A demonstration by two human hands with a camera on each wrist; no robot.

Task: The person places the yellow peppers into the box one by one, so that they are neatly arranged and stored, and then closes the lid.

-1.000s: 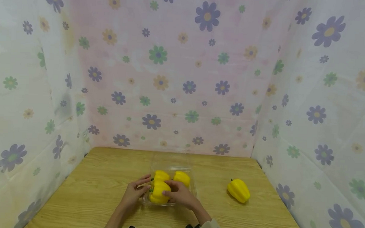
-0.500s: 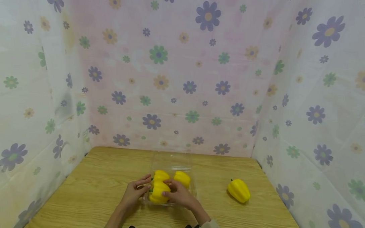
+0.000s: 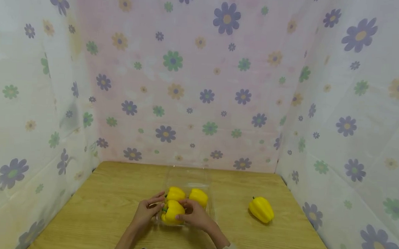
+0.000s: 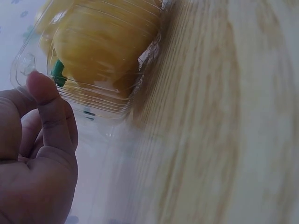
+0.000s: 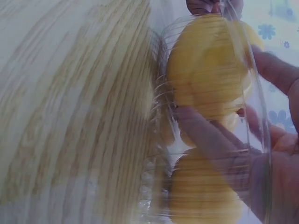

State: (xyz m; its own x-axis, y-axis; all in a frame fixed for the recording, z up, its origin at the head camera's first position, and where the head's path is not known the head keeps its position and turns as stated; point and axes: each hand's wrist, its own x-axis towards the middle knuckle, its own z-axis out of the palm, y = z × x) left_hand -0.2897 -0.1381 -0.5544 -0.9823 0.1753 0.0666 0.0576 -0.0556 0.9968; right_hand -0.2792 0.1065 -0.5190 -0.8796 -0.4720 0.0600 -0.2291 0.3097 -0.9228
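A clear plastic clamshell box (image 3: pixel 212 210) lies with its lid (image 3: pixel 187 177) raised at the back. Inside sit three yellow bell peppers: one front left (image 3: pixel 174 212), one behind it (image 3: pixel 175 193), one at back right (image 3: pixel 198 197). My left hand (image 3: pixel 146 212) pinches the box's left rim; the thumb (image 4: pixel 43 88) presses the corner beside a green stem (image 4: pixel 59 73). My right hand (image 3: pixel 197 215) holds the front-left pepper from its right side, thumb near the top and fingers reaching down inside the box, seen through the plastic wall in the right wrist view.
A fourth yellow bell pepper (image 3: pixel 261 210) lies on the wooden table (image 3: pixel 235 235) to the right of the box. Flower-printed cloth (image 3: pixel 194 73) hangs behind and on both sides of the table.
The front-left pepper has shifted slightly left and lower in the box, with my right hand following it. My left hand stays at the rim.
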